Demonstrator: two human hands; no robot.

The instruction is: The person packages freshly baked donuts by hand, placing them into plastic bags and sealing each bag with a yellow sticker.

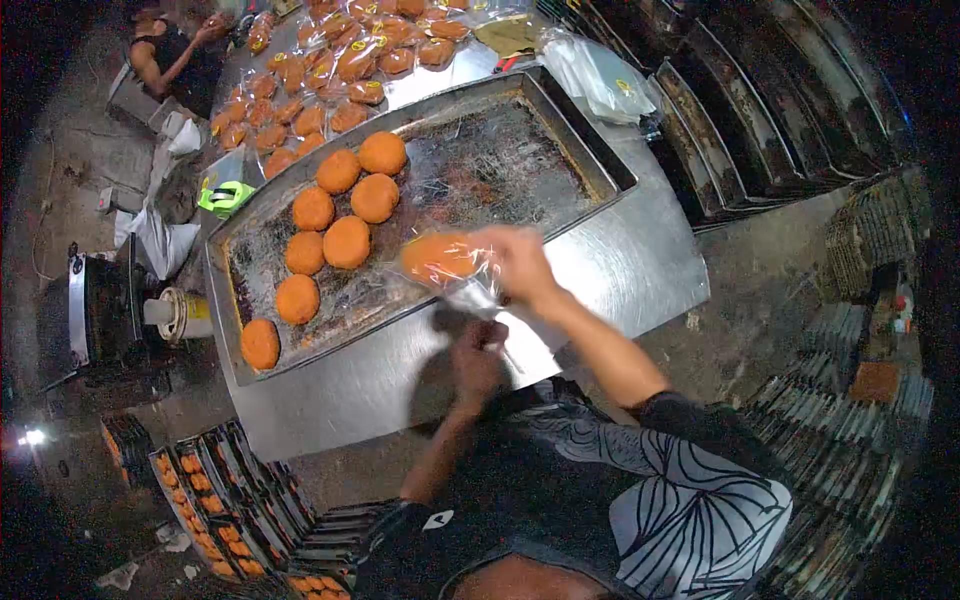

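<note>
My right hand (520,265) holds a round orange bun in a clear plastic bag (445,258) just above the near edge of a large dark baking tray (590,160). My left hand (476,362) is closer to my body, closed around the loose tail of the same bag. Several bare orange buns (347,242) lie on the left half of the tray. The tray's right half is bare and greasy.
The tray sits on a steel table (640,270). Bagged buns (330,70) cover the table's far end, where another person's arm (165,55) reaches in. Empty clear bags (600,75) lie at the far right. Stacked dark trays (780,110) stand to the right, and crates of buns (200,500) at the lower left.
</note>
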